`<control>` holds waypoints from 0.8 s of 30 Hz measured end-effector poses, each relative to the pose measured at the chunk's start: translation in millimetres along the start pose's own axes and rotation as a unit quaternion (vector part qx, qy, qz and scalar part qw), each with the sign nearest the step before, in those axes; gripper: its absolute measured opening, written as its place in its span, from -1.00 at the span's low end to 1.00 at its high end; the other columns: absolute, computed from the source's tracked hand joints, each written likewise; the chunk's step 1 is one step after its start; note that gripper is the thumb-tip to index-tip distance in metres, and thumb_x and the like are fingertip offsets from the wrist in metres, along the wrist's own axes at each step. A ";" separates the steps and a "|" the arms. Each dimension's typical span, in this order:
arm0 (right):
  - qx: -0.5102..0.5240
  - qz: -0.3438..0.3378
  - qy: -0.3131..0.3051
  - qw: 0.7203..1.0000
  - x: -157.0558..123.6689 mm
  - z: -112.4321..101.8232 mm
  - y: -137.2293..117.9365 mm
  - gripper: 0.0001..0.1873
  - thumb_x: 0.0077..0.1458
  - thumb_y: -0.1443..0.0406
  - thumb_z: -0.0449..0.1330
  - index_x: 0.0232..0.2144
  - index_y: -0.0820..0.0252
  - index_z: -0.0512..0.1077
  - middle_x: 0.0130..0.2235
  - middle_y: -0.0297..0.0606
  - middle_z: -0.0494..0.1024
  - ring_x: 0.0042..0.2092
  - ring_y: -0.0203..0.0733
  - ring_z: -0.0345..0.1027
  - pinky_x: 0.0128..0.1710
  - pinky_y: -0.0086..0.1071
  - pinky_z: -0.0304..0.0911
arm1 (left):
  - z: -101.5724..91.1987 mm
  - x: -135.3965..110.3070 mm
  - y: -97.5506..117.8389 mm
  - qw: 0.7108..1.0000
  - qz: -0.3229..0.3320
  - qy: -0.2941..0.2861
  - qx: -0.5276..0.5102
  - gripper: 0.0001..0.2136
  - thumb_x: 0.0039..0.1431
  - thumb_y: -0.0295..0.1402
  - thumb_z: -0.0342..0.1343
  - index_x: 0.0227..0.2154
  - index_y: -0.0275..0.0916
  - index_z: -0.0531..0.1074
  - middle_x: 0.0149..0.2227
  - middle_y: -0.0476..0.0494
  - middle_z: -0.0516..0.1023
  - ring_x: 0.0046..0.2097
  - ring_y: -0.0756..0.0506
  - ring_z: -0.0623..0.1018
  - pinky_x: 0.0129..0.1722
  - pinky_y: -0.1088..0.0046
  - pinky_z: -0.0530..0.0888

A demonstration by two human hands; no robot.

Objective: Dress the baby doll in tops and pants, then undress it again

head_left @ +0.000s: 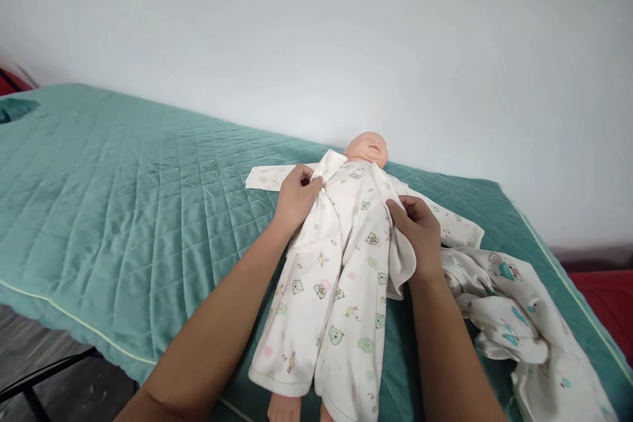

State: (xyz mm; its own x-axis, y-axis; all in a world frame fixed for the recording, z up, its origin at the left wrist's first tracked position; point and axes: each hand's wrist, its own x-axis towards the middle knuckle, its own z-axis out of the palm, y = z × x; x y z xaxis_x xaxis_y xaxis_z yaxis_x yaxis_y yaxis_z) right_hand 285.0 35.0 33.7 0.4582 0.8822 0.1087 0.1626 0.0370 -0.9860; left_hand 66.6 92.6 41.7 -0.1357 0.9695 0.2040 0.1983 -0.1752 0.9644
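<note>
A baby doll (366, 145) lies on its back, its head toward the wall and its bare feet at the near edge. It wears white printed trousers (346, 290) pulled high over the chest. A matching long-sleeved baby shirt (457, 227) is on its arms, with the front parted. My left hand (297, 196) pinches the shirt's left front edge near the chest. On the other side, my right hand (419, 227) is closed on the right front flap, which hangs beside the doll's waist. Both sleeves stretch outward, and the doll's hands are not visible.
A green quilted cover (148, 198) spreads over the table under the doll. Crumpled white printed cloth (524, 316) lies at the right. A white wall (297, 46) rises behind, and a red object (603, 303) stands beyond the right edge.
</note>
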 end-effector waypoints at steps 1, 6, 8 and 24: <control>-0.019 0.013 0.018 1.000 4.5 -2.8 3.7 -0.71 -0.09 0.12 0.37 -0.35 0.15 0.50 -0.41 -0.39 0.48 -0.38 -0.26 0.26 -0.36 -0.35 0.19 | -1.2 3.6 -4.9 1.000 -0.004 0.013 -0.004 -0.88 0.08 -0.39 0.12 -0.50 -0.19 0.28 -0.49 0.09 0.34 -0.40 0.01 0.34 -0.34 0.47 0.29; -0.084 0.035 0.099 0.991 20.8 -13.8 15.5 -0.77 -0.08 0.20 0.30 -0.33 0.17 0.50 -0.38 -0.34 0.51 -0.36 -0.22 0.30 -0.33 -0.32 0.22 | -15.1 22.9 -28.6 0.996 -0.055 0.061 -0.036 -0.94 0.09 -0.42 0.14 -0.41 -0.20 0.34 -0.42 0.05 0.43 -0.37 0.01 0.42 -0.36 0.48 0.33; -0.061 0.018 0.094 0.994 20.2 -14.1 15.0 -0.73 -0.02 0.13 0.29 -0.29 0.17 0.49 -0.32 -0.32 0.53 -0.31 -0.20 0.34 -0.27 -0.31 0.25 | -23.1 27.7 -33.3 0.994 -0.066 0.088 -0.023 -0.95 0.11 -0.44 0.12 -0.37 -0.21 0.36 -0.37 0.01 0.48 -0.35 -0.01 0.46 -0.34 0.47 0.38; -0.225 -0.015 0.056 0.973 20.6 -13.0 12.7 -0.76 -0.04 0.10 0.23 -0.41 0.13 0.44 -0.47 -0.39 0.40 -0.38 -0.19 0.20 -0.29 -0.29 0.17 | -6.6 29.9 -38.4 0.911 0.228 -0.080 0.334 -0.69 0.31 -0.43 -0.01 -0.04 0.00 0.57 0.19 -0.07 0.47 0.22 -0.19 0.36 0.25 0.15 0.22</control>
State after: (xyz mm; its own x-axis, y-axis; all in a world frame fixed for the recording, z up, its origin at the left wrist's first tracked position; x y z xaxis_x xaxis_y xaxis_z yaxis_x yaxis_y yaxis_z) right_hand 307.9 47.5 25.1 0.5352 0.8263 0.1753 0.5320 -0.1685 -0.8298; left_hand 48.5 127.2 11.9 0.2412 0.8434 0.4801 0.7520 -0.4752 0.4569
